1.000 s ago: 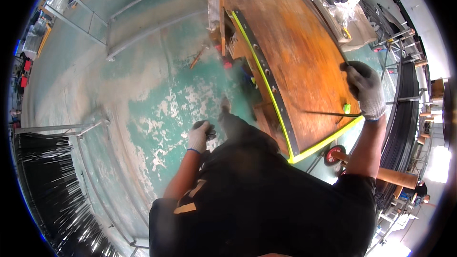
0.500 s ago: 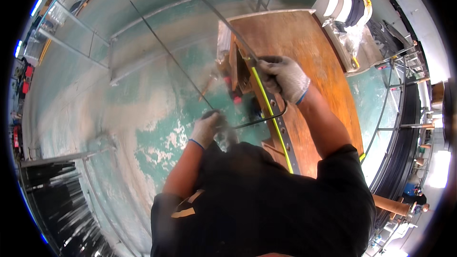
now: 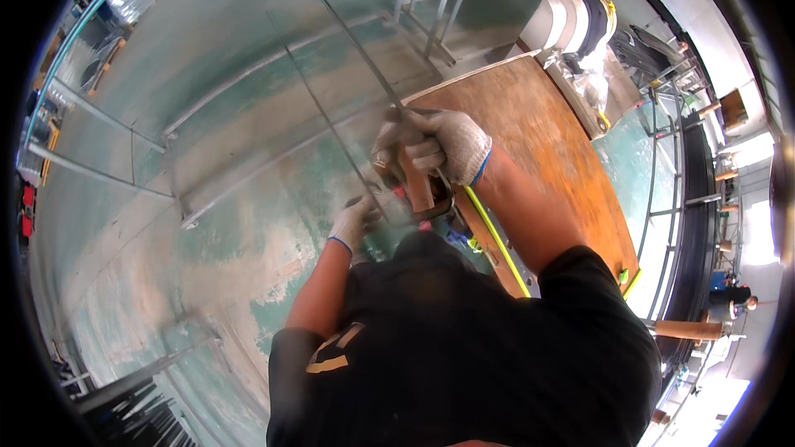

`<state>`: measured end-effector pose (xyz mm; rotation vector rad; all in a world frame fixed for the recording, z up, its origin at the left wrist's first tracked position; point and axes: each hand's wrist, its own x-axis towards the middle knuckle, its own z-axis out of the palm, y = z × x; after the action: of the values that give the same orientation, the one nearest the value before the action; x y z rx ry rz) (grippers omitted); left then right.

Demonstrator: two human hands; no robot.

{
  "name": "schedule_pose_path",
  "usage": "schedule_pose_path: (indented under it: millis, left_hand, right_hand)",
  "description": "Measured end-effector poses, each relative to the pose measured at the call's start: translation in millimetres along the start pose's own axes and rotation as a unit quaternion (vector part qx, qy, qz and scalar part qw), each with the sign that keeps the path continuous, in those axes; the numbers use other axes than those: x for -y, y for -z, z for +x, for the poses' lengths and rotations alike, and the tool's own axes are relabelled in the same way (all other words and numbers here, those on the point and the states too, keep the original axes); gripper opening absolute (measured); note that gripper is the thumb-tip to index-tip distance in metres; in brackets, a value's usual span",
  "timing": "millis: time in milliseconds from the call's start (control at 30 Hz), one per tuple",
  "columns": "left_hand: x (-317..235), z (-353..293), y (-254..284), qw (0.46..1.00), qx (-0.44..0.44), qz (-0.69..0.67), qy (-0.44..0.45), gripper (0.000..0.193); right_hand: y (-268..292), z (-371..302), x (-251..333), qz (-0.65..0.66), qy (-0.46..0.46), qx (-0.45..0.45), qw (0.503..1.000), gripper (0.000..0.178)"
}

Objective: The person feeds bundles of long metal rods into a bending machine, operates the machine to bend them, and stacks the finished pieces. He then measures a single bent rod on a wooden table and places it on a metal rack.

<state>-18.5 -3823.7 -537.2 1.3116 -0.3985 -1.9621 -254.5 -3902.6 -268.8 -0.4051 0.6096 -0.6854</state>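
Observation:
A long thin dark rod, bent into a U shape (image 3: 333,126), spans both of my hands, its two legs reaching far ahead over the floor. My right hand (image 3: 451,145), in a pale work glove with a blue cuff, is closed round the right leg beside the table's left edge. Lower and to the left, my gloved left hand (image 3: 358,219) is closed at the left leg; its fingers are somewhat blurred. The bend of the rod lies between the hands and my body, partly hidden by my right hand and the table corner.
A wooden-topped table (image 3: 555,157) stands at right, a yellow-green strip (image 3: 501,240) along its near left edge. Beyond it are stacked curved white and dark pieces (image 3: 571,25). Metal frames (image 3: 443,4) stand ahead, and a rack of long black strips (image 3: 691,223) runs along the right.
My right hand has moved left from over the table to its edge, carrying the rod with it. The bend now sits closer to the table corner. The whole view has also turned slightly.

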Motion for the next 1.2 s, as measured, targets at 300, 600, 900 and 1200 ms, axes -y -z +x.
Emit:
schedule_pose_path:
  millis: [300,600,900,1200]
  left_hand:
    - [-34.2,95.8,26.1,0.997,-0.040,-0.006,0.066,0.036]
    - [-127.8,174.1,28.9,0.979,-0.007,-0.201,-0.033,0.024]
    - [-223.4,242.2,-42.3,0.998,-0.030,-0.047,-0.025,0.021]
    - [-255.4,326.3,-85.2,0.978,-0.157,0.139,-0.022,0.024]
  right_hand:
    - [44.9,90.0,81.9,0.189,-0.027,-0.014,0.982,0.033]
    - [146.5,183.6,207.5,0.091,-0.064,-0.125,0.986,0.028]
    - [341.9,313.5,275.5,-0.571,0.097,-0.420,0.699,0.040]
    - [466.9,363.4,274.9,-0.567,0.118,-0.454,0.677,0.043]
